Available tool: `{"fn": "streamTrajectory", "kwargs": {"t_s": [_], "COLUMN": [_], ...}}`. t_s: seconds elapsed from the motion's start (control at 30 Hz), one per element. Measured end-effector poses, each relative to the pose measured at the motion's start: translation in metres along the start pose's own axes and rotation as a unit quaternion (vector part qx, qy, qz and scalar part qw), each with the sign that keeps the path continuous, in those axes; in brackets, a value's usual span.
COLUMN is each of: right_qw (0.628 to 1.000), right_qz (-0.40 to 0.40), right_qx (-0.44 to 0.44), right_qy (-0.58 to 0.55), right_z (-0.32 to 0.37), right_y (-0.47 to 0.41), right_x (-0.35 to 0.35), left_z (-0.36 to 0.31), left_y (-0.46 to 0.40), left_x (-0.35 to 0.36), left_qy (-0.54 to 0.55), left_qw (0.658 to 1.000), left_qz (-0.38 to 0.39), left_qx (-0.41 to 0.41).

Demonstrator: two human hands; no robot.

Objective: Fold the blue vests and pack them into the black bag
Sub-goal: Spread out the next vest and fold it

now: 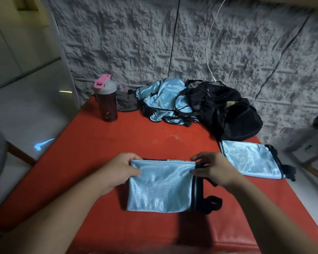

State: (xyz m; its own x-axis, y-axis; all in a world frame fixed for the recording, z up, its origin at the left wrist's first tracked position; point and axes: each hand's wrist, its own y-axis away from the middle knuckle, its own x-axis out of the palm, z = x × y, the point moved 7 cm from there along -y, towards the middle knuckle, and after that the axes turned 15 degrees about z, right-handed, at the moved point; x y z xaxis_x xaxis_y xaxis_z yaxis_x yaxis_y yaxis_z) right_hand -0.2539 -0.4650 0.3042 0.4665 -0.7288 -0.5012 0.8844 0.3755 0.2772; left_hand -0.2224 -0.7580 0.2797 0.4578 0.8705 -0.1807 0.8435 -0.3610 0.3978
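Observation:
A folded light-blue vest (160,187) with black trim lies on the red table (92,147) in front of me. My left hand (120,169) pinches its far left corner. My right hand (212,167) pinches its far right corner by the black edging. A second folded blue vest (250,158) lies to the right. A heap of unfolded blue vests (160,99) sits at the back of the table. The black bag (233,114) slumps beside the heap, at the back right.
A dark bottle (106,101) with a grey lid and pink cap stands at the back left, next to a grey cloth (127,102). A textured grey wall (191,43) closes off the back. Black and white cables hang down it. The table's right edge runs close to the second folded vest.

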Motion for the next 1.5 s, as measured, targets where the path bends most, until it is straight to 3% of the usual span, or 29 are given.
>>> {"fn": "streamTrajectory", "kwargs": {"t_s": [0.23,0.67,0.83,1.0,1.1,1.17,1.2,1.27,1.33,1.43,1.5], "right_qw": [0.987,0.976,0.968,0.953,0.930,0.905,0.894,0.897,0.908,0.889,0.901], "right_qz": [-0.035,-0.106,-0.140,-0.156,-0.214,-0.261,-0.251,-0.147,-0.044,-0.053,-0.034], "right_qx": [0.042,0.041,0.041,0.058,0.035,-0.050,-0.103,-0.150,-0.069,0.016,0.040], "right_qy": [0.152,0.186,0.202,0.254,0.298,0.332,0.356,0.389,0.411,0.454,0.430], "right_z": [-0.016,-0.022,-0.031,-0.037,-0.015,0.018,0.034,0.043,0.015,-0.019,-0.031], "right_y": [-0.036,-0.050,-0.053,-0.053,-0.043,-0.030,-0.024,-0.022,-0.026,-0.026,-0.025], "right_x": [-0.002,-0.004,-0.003,0.003,0.005,0.021,0.037,0.077,0.105,0.106,0.103], "left_z": [0.013,0.027,0.026,0.019,0.001,-0.020,-0.025,-0.021,-0.002,0.022,0.034], "left_y": [-0.034,-0.048,-0.047,-0.049,-0.038,-0.031,-0.030,-0.036,-0.048,-0.056,-0.059], "left_x": [-0.006,-0.006,-0.008,-0.001,0.008,0.031,0.050,0.082,0.099,0.091,0.084], "left_qy": [0.010,-0.015,-0.127,-0.287,-0.418,-0.478,-0.482,-0.498,-0.510,-0.544,-0.569], "left_qw": [0.998,0.997,0.987,0.950,0.890,0.852,0.848,0.838,0.842,0.827,0.815], "left_qz": [-0.059,-0.065,-0.099,-0.113,-0.172,-0.213,-0.203,-0.167,-0.119,-0.108,-0.102], "left_qx": [-0.014,-0.032,-0.028,-0.037,-0.065,0.025,0.082,0.146,0.126,0.092,0.048]}}
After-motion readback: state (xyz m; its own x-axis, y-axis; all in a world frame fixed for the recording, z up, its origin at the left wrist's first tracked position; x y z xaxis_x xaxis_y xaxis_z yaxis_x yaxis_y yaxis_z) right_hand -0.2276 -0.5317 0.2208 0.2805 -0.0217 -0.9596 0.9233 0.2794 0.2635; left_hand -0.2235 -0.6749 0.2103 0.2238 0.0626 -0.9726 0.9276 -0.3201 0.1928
